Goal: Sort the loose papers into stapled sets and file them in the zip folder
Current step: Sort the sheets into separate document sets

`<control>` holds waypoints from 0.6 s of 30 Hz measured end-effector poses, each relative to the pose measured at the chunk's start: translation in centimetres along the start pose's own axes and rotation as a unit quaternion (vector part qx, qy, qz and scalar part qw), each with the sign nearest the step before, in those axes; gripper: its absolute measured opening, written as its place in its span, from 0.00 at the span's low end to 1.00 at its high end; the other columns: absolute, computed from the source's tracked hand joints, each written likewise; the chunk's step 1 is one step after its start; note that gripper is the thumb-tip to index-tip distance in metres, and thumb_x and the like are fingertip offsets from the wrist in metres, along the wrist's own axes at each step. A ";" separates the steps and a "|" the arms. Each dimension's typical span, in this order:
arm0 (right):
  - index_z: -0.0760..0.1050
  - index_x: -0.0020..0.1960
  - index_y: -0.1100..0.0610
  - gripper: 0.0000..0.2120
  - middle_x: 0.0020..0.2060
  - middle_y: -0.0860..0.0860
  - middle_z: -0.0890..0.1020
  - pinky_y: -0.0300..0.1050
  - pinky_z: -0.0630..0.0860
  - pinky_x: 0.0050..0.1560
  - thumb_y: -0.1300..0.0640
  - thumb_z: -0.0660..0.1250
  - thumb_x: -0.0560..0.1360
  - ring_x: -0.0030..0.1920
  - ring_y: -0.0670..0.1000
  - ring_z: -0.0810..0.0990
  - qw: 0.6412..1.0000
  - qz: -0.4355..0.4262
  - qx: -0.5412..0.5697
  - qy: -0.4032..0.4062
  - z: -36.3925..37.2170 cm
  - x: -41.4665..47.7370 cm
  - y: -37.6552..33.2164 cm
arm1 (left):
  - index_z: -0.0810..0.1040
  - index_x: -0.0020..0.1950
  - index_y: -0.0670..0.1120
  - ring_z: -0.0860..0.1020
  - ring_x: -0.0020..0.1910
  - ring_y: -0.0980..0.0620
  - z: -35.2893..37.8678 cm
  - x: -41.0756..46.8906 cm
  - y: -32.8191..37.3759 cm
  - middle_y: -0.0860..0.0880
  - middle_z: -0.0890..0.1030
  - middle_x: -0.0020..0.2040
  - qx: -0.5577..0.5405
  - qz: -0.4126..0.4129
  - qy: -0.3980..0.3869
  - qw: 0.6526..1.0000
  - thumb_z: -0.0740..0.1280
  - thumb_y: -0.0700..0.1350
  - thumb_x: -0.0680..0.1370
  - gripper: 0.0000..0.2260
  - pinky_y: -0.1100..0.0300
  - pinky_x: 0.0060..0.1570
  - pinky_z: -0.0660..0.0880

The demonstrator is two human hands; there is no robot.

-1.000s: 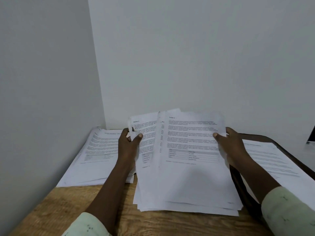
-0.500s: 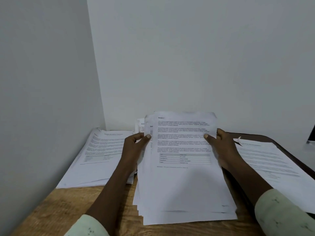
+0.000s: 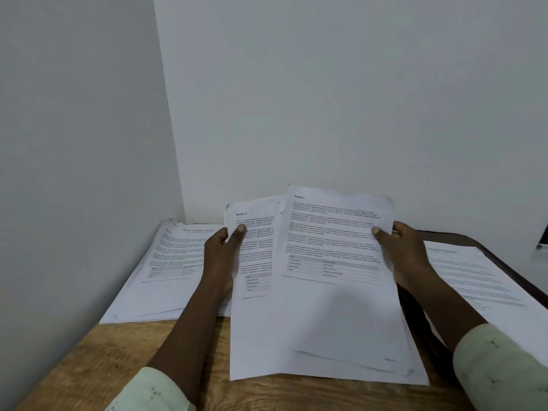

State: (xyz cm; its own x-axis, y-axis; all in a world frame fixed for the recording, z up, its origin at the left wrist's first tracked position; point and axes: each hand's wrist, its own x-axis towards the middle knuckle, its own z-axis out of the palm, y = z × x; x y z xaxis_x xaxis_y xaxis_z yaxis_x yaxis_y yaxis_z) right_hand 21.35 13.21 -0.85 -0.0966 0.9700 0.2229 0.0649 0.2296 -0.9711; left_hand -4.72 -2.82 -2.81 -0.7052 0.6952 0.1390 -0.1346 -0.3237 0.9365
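Observation:
I hold a sheaf of printed white papers raised off the wooden table, split into two parts. My left hand grips the left sheet, headed "Section 6", its thumb on the front. My right hand grips the right stack, headed "Section 2", which overlaps the left sheet. A pile of papers lies flat at the left by the wall. More papers lie at the right on a dark folder whose edge shows beneath them.
The wooden table sits in a corner, with white walls close on the left and behind. A small dark object shows at the right edge.
The sheaf was squared together half a second ago; now my hands have spread it apart, the top stack shifted right and the "Section 6" sheet exposed on the left.

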 end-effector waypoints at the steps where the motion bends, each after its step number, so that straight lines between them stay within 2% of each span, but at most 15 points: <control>1: 0.78 0.47 0.50 0.02 0.46 0.49 0.84 0.56 0.77 0.61 0.56 0.70 0.77 0.53 0.56 0.82 1.000 -0.002 -0.001 -0.004 0.0 0.0 0.0 | 0.79 0.56 0.32 0.84 0.47 0.42 0.0 -0.1 0.0 0.37 0.84 0.52 -0.004 0.000 0.000 1.000 0.70 0.43 0.79 0.14 0.50 0.48 0.82; 3: 0.79 0.45 0.50 0.03 0.45 0.50 0.84 0.55 0.77 0.61 0.57 0.69 0.77 0.52 0.56 0.82 1.000 -0.014 -0.014 -0.008 0.2 -0.1 -0.1 | 0.79 0.56 0.32 0.84 0.48 0.41 0.1 -0.3 0.2 0.38 0.85 0.51 -0.008 0.001 -0.005 1.000 0.70 0.43 0.79 0.14 0.54 0.43 0.83; 5: 0.79 0.43 0.54 0.05 0.43 0.52 0.85 0.51 0.77 0.56 0.57 0.68 0.78 0.49 0.57 0.83 0.999 -0.026 -0.039 -0.009 0.8 -0.4 -0.1 | 0.79 0.60 0.38 0.82 0.55 0.41 0.3 -0.2 -0.1 0.43 0.85 0.54 0.033 0.013 -0.017 0.999 0.70 0.46 0.78 0.15 0.57 0.45 0.81; 6: 0.80 0.43 0.58 0.07 0.41 0.54 0.84 0.48 0.76 0.51 0.57 0.67 0.78 0.47 0.58 0.82 0.997 -0.038 -0.061 -0.008 1.1 -0.6 -0.1 | 0.76 0.66 0.44 0.79 0.62 0.44 0.3 0.0 -0.4 0.48 0.82 0.61 0.091 0.040 -0.022 0.995 0.71 0.50 0.78 0.19 0.57 0.52 0.78; 8: 0.78 0.43 0.64 0.12 0.38 0.57 0.83 0.46 0.69 0.43 0.57 0.64 0.79 0.44 0.59 0.80 0.991 -0.072 -0.114 0.004 1.7 -0.9 0.0 | 0.63 0.76 0.58 0.67 0.72 0.54 0.4 0.0 -0.8 0.57 0.67 0.74 0.199 0.112 -0.033 0.973 0.72 0.58 0.75 0.32 0.55 0.65 0.67; 9: 0.79 0.42 0.64 0.12 0.37 0.55 0.82 0.46 0.69 0.43 0.58 0.63 0.80 0.44 0.57 0.78 0.989 -0.081 -0.124 0.013 1.9 -1.0 -0.1 | 0.59 0.77 0.61 0.62 0.74 0.56 0.6 0.1 -0.9 0.58 0.61 0.77 0.218 0.140 -0.032 0.965 0.72 0.60 0.73 0.36 0.54 0.68 0.63; 11: 0.82 0.48 0.61 0.10 0.39 0.52 0.82 0.48 0.72 0.48 0.59 0.63 0.80 0.47 0.56 0.79 0.988 -0.080 -0.127 0.036 2.2 -0.9 -0.3 | 0.59 0.78 0.59 0.57 0.78 0.56 0.9 -0.1 -0.5 0.55 0.54 0.81 0.242 0.176 -0.013 0.954 0.72 0.57 0.75 0.35 0.55 0.70 0.58; 13: 0.83 0.52 0.58 0.09 0.42 0.51 0.82 0.45 0.72 0.49 0.58 0.64 0.79 0.49 0.56 0.80 0.989 -0.069 -0.120 0.052 2.1 -0.7 -0.6 | 0.63 0.77 0.57 0.59 0.76 0.55 1.2 -0.3 -0.4 0.54 0.57 0.80 0.253 0.167 -0.013 0.953 0.72 0.57 0.75 0.33 0.55 0.71 0.60; 16: 0.79 0.43 0.54 0.07 0.38 0.49 0.81 0.44 0.70 0.47 0.57 0.65 0.79 0.46 0.55 0.79 0.993 -0.057 -0.095 0.040 2.0 -0.4 -0.5 | 0.64 0.76 0.59 0.64 0.74 0.54 1.6 -0.2 -0.9 0.54 0.63 0.78 0.242 0.115 -0.056 0.962 0.71 0.65 0.70 0.37 0.57 0.67 0.64; 18: 0.78 0.40 0.52 0.09 0.37 0.47 0.82 0.47 0.74 0.50 0.56 0.66 0.78 0.46 0.55 0.80 0.996 -0.049 -0.071 0.024 1.7 -0.6 -0.6 | 0.64 0.76 0.59 0.66 0.71 0.56 1.9 -0.2 -1.0 0.53 0.65 0.76 0.232 0.090 -0.067 0.966 0.71 0.66 0.68 0.39 0.57 0.65 0.65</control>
State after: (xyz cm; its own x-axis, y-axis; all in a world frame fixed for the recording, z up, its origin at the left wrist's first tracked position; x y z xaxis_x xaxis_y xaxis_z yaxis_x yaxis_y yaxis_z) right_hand 19.66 12.40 -0.57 -0.0623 0.9442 0.3233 0.1983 0.3292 -0.9232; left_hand -3.11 -1.41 -3.13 -0.5873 0.7419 0.3236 0.3301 -0.1455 0.9327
